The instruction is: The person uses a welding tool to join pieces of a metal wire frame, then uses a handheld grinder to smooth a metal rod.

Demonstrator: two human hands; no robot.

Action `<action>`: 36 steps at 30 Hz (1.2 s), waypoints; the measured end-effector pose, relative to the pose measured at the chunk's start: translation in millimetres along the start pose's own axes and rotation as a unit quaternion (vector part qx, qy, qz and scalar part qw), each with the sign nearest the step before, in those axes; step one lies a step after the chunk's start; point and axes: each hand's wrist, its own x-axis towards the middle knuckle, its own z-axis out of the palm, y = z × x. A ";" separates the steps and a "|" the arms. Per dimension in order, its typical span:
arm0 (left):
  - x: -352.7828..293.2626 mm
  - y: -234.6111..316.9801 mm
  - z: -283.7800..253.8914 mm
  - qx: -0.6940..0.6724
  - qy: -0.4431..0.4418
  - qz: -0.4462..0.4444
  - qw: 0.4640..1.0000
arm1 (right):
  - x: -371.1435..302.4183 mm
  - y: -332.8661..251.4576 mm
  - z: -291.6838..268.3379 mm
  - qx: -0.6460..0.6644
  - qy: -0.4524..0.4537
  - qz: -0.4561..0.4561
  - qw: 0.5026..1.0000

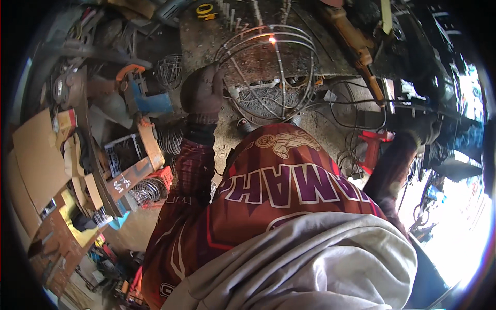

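A round cage of bent metal rods (282, 82) stands at the edge of the workbench, its hoops joined by straight ribs. One joint on its upper hoops glows orange-white. My left hand (203, 92), in a dark work glove, is closed at the cage's left side, its fingertips partly hidden against the hoop. Far to the right, my right hand (428, 130), gloved as well, is stretched out beside dark equipment. Its fingers are too dim to make out, and so is anything in them.
The scarred workbench (206, 44) bears a yellow tape measure (206, 11) and a long orange-brown tool (356, 44). Black cables (356, 126) loop beneath its right side. A blue metal piece (150, 101), wire coils (150, 192) and cardboard (39, 155) crowd the left.
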 end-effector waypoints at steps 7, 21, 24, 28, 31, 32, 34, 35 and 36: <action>1.9 2.2 -7.0 -0.014 -0.070 -0.062 0.996 | -162.7 -45.7 51.4 0.073 -0.380 -0.167 0.907; 5.2 5.3 -8.1 -0.004 -0.078 -0.051 0.996 | -220.0 -42.3 86.9 -0.043 -0.486 -0.261 0.833; -1.6 -1.1 -5.4 0.002 -0.060 -0.030 0.998 | -223.5 -45.9 86.1 -0.071 -0.470 -0.270 0.837; -1.7 -4.5 -3.8 -0.007 -0.062 -0.028 0.998 | -225.4 -53.6 84.5 -0.071 -0.459 -0.271 0.843; -0.5 -2.4 -3.4 -0.005 -0.062 -0.026 0.998 | -229.0 -55.5 84.7 -0.046 -0.437 -0.267 0.858; 0.4 -0.6 -2.4 -0.006 -0.065 -0.028 0.997 | -225.8 -56.9 82.4 -0.056 -0.445 -0.265 0.854; 1.8 -0.2 -2.9 -0.005 -0.069 -0.031 0.997 | -225.6 -59.9 79.4 -0.049 -0.443 -0.258 0.857; 0.9 -0.5 -2.0 -0.006 -0.071 -0.032 0.997 | -225.2 -60.9 78.2 -0.046 -0.442 -0.255 0.859; 0.2 -1.6 -2.3 -0.005 -0.073 -0.034 0.997 | -225.9 -62.6 78.1 -0.048 -0.444 -0.250 0.859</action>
